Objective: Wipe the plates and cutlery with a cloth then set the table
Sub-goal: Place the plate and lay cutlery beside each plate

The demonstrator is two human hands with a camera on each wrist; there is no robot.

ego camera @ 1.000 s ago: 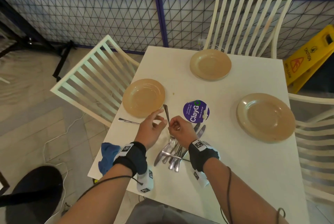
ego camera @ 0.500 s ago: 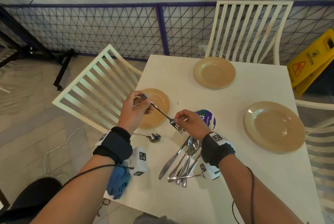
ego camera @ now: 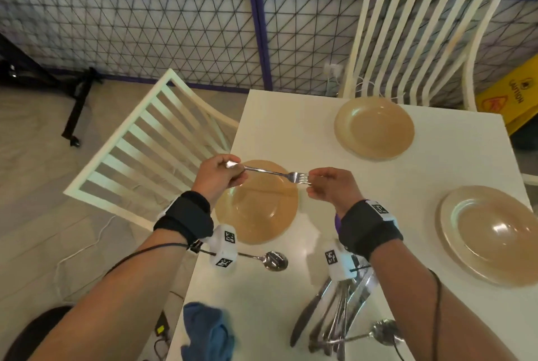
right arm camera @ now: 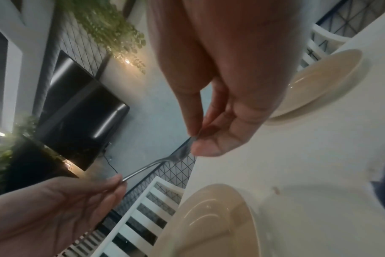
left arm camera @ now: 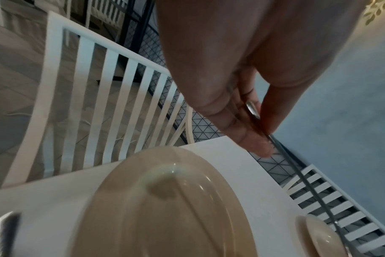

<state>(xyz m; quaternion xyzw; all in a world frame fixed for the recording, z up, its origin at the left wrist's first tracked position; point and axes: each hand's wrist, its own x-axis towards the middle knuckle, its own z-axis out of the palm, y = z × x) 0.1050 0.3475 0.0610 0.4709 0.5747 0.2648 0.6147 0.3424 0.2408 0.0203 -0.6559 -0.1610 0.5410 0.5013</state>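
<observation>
Over the nearest of 3 tan plates (ego camera: 256,209), 1 fork (ego camera: 273,172) hangs: left hand (ego camera: 217,178) pinches its handle, right hand (ego camera: 332,189) its tines; 1 spoon (ego camera: 270,259) and 1 blue cloth (ego camera: 208,331) lie nearby.

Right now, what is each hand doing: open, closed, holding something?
Left hand: closed, pinching the handle end of the fork.
Right hand: closed, pinching the same fork by its prongs, above a plate.

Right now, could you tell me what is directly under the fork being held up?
Under the fork, pinched by the left hand and right hand, sits a tan plate on the white table. The left wrist hides the plate's near-left rim.
</observation>
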